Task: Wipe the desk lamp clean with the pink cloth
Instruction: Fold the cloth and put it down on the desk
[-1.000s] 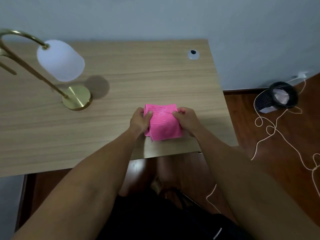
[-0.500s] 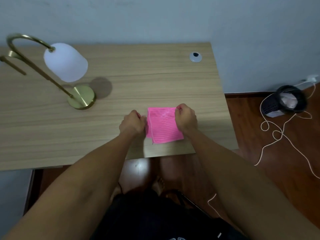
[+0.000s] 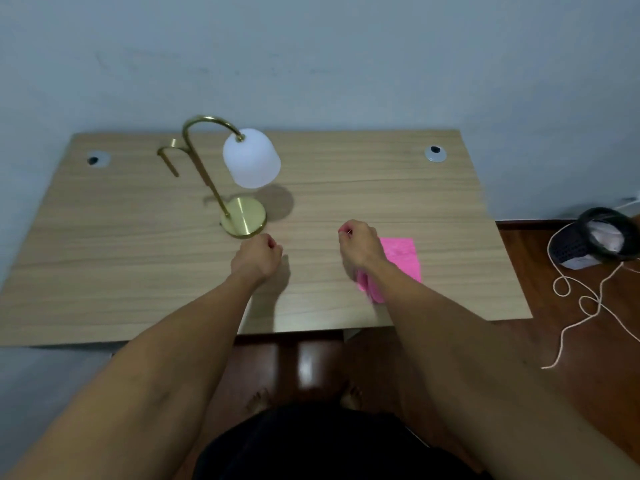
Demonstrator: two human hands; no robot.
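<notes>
The desk lamp has a round brass base [image 3: 244, 216], a curved brass stem and a white frosted shade [image 3: 251, 158]; it stands left of the desk's middle. The pink cloth [image 3: 401, 256] lies flat and folded on the wooden desk [image 3: 138, 258] near the front right. My right hand [image 3: 358, 247] hovers over the cloth's left edge with its fingers curled in, and my wrist hides that part of the cloth. My left hand [image 3: 258, 256] is a loose fist just in front of the lamp base, not touching it.
Two cable grommets sit at the desk's back corners, one on the left [image 3: 93, 160] and one on the right [image 3: 434, 154]. A dark mesh bin [image 3: 588, 242] and a loose white cord [image 3: 588, 299] lie on the wooden floor to the right. The wall is close behind the desk.
Both hands have let go of the pink cloth and moved left, the left one toward the lamp base. The cloth now lies flat. The view has swung left and back.
</notes>
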